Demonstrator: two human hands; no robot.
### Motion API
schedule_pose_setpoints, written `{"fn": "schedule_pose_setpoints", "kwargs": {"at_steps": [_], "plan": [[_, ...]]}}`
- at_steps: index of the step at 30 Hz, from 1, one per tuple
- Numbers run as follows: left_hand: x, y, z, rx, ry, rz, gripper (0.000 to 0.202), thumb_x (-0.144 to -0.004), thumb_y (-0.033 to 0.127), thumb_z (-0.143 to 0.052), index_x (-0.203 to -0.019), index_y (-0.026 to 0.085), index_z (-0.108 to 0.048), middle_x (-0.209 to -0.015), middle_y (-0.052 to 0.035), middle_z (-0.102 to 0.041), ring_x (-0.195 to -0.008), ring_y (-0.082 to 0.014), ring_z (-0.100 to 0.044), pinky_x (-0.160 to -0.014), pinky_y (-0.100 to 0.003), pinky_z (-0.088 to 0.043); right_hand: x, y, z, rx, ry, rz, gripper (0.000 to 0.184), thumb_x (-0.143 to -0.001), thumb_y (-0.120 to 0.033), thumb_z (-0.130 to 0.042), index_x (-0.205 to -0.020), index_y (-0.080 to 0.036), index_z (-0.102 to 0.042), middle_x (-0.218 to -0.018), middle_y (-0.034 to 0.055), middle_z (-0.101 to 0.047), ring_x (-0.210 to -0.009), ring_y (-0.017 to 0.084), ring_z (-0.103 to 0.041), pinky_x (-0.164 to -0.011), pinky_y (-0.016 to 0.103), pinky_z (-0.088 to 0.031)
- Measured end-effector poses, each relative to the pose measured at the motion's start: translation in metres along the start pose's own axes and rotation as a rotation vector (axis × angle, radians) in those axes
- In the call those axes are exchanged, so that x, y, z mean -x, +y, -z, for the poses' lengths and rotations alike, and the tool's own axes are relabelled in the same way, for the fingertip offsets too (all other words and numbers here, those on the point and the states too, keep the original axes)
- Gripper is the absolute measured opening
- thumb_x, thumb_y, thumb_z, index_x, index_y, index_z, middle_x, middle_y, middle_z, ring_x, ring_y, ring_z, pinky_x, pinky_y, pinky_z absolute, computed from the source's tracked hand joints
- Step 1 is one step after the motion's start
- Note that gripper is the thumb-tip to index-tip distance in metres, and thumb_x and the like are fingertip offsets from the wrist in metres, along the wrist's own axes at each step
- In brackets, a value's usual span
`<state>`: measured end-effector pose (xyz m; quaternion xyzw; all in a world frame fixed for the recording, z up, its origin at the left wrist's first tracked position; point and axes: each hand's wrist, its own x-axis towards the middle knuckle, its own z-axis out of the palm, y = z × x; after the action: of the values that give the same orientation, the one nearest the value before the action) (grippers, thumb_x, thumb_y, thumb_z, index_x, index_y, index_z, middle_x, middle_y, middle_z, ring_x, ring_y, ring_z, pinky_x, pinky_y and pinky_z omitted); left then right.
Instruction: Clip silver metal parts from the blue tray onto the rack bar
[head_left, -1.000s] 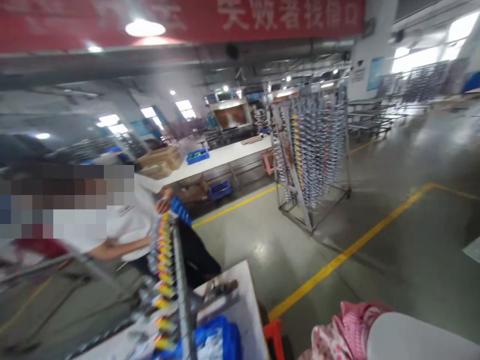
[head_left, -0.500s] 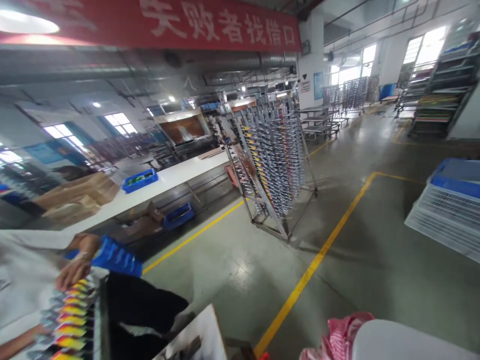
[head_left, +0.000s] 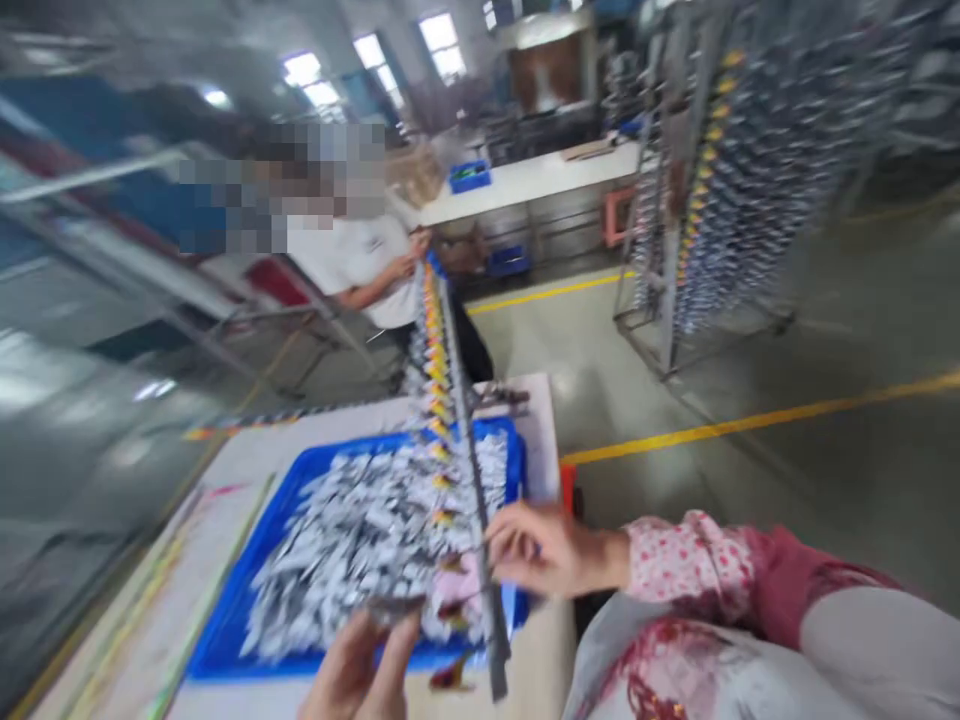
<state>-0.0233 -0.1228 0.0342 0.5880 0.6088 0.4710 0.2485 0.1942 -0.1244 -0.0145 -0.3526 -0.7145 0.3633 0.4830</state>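
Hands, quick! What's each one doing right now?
Left hand: closed, pinching a small silver piece.
Right hand: at the metal rack bar; can't tell if gripping.

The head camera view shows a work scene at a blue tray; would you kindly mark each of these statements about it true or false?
1. The right hand is beside the long metal bar. True.
2. The blue tray holds a heap of silvery pieces. True.
3. The left hand is empty. False: it pinches a small silvery piece above the tray.
4. A co-worker stands at the far right of the view. False: the co-worker, in a white T-shirt, stands left of the bar's far end.
5. The right sleeve is pink with red dots. True.
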Motion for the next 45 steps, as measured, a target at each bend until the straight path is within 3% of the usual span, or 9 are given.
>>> {"fn": "schedule_pose_setpoints", "kwargs": {"at_steps": [2, 4, 8, 13, 18, 24, 36, 42, 45], "plan": [[0.004, -0.011, 0.004, 0.160, 0.057, 0.102, 0.027, -0.065, 0.041, -0.078, -0.080, 0.022, -0.064, -0.075, 0.0021, -0.067, -0.073, -0.0162, -0.064, -0.065, -0.025, -0.053, 0.002, 0.019, -0.008, 0.003, 0.099, -0.110, 0.028, -0.095, -0.039, -0.048, -0.108, -0.016, -0.056, -0.089, 0.0044, -0.065, -0.071, 0.013, -0.060, -0.063, 0.024, -0.049], [-0.002, -0.022, 0.001, 0.292, 0.070, 0.137, 0.027, -0.062, 0.036, -0.080, -0.077, 0.020, -0.065, -0.074, 0.0015, -0.067, -0.070, -0.0136, -0.062, -0.066, -0.023, -0.051, 0.005, 0.034, -0.013, 0.065, 0.084, -0.151, 0.021, -0.091, -0.034, -0.055, -0.102, -0.017, -0.058, -0.084, 0.0020, -0.065, -0.066, 0.012, -0.058, -0.062, 0.022, -0.047], [-0.010, -0.040, -0.007, 0.375, 0.004, 0.093, 0.022, -0.065, 0.028, -0.079, -0.079, 0.018, -0.065, -0.076, 0.0008, -0.066, -0.071, -0.0107, -0.059, -0.068, -0.019, -0.049, 0.009, 0.044, -0.032, 0.206, -0.080, -0.111, 0.026, -0.090, -0.034, -0.057, -0.110, -0.018, -0.058, -0.086, 0.0016, -0.064, -0.073, 0.014, -0.060, -0.068, 0.024, -0.047], [0.002, -0.052, -0.011, 0.414, -0.064, 0.110, 0.021, -0.068, 0.027, -0.078, -0.082, 0.017, -0.066, -0.076, 0.0004, -0.066, -0.069, -0.0107, -0.058, -0.066, -0.020, -0.049, -0.001, 0.043, -0.069, 0.341, -0.274, -0.072, 0.042, -0.087, -0.045, -0.062, -0.119, -0.018, -0.055, -0.101, 0.0062, -0.066, -0.088, 0.020, -0.064, -0.074, 0.027, -0.047], [0.008, -0.053, -0.004, 0.327, -0.015, 0.087, 0.020, -0.070, 0.029, -0.076, -0.082, 0.016, -0.067, -0.073, 0.0004, -0.066, -0.067, -0.0110, -0.059, -0.063, -0.020, -0.049, -0.010, 0.049, -0.093, 0.511, -0.290, -0.127, 0.043, -0.084, -0.054, -0.063, -0.108, -0.018, -0.060, -0.103, 0.0073, -0.067, -0.090, 0.022, -0.065, -0.072, 0.028, -0.047], [0.010, -0.055, 0.009, 0.193, -0.063, 0.002, 0.019, -0.070, 0.032, -0.075, -0.080, 0.017, -0.069, -0.079, -0.0034, -0.072, -0.072, -0.0167, -0.066, -0.069, -0.026, -0.054, -0.007, 0.054, -0.088, 0.557, -0.335, -0.043, 0.032, -0.090, -0.044, -0.060, -0.101, -0.013, -0.062, -0.096, 0.0082, -0.067, -0.088, 0.021, -0.065, -0.075, 0.029, -0.048], [0.004, -0.040, 0.005, -0.111, -0.399, -0.374, 0.009, -0.082, 0.027, -0.065, -0.084, 0.020, -0.071, -0.077, -0.0043, -0.073, -0.072, -0.0171, -0.067, -0.066, -0.026, -0.051, 0.002, 0.058, -0.064, 0.565, -0.373, 0.011, 0.026, -0.089, -0.037, -0.063, -0.100, -0.014, -0.065, -0.092, 0.0069, -0.068, -0.085, 0.019, -0.065, -0.075, 0.027, -0.048], [-0.001, -0.024, -0.001, -0.201, -0.576, -0.450, 0.012, -0.087, 0.024, -0.059, -0.087, 0.020, -0.070, -0.081, -0.0066, -0.072, -0.077, -0.0178, -0.067, -0.070, -0.026, -0.052, 0.007, 0.059, -0.059, 0.580, -0.379, 0.004, 0.018, -0.088, -0.031, -0.064, -0.093, -0.014, -0.066, -0.086, 0.0063, -0.068, -0.079, 0.019, -0.065, -0.072, 0.027, -0.049], [0.004, -0.021, -0.006, -0.191, -0.567, -0.465, 0.011, -0.087, 0.021, -0.059, -0.088, 0.020, -0.070, -0.081, -0.0063, -0.071, -0.077, -0.0169, -0.066, -0.070, -0.026, -0.051, 0.011, 0.059, -0.057, 0.565, -0.371, 0.010, 0.019, -0.088, -0.033, -0.064, -0.093, -0.014, -0.065, -0.087, 0.0063, -0.068, -0.079, 0.019, -0.065, -0.074, 0.028, -0.049]]}}
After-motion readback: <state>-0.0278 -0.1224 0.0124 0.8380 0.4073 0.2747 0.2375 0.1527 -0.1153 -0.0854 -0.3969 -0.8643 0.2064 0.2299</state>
